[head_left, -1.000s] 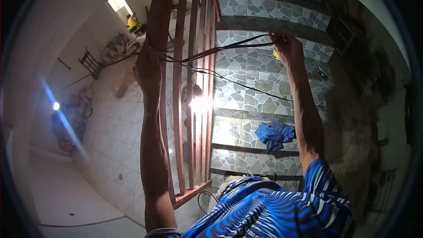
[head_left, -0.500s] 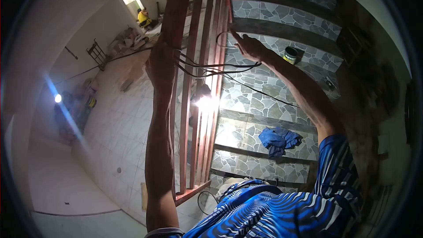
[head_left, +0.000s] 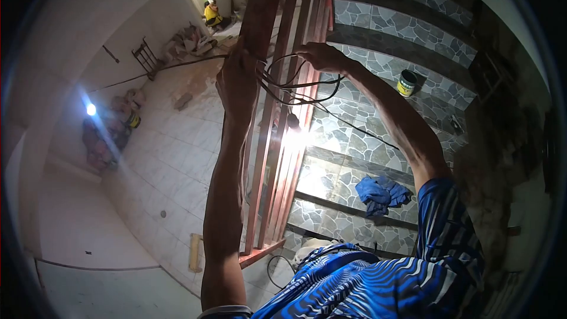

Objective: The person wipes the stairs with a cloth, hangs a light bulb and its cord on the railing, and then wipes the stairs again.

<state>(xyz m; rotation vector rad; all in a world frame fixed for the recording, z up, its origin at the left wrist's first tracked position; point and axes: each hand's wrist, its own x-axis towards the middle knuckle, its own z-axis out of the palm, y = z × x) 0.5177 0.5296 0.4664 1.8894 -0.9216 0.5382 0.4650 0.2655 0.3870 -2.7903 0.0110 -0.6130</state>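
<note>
My left hand is closed around a dark electrical cable, beside the top rail of the red stair railing. Several loops of the cable hang between my hands, passing in front of the railing bars. My right hand has its fingers bent together on a loop, to the right of the bars. One length of cable runs off left across the room, another slants down right over the stairs. Below the loops, a lit bulb glares against the bars, and its glare hides what is around it.
Stone-patterned stairs climb on the right. A paint can and a blue cloth lie on the steps. Another person in a yellow top crouches far off by a doorway. Sacks and a second bright light are at left.
My right hand has moved left, nearer my left hand, and its extended finger has curled in onto the cable. The loops have risen and rounded. The whole view has shifted slightly.
</note>
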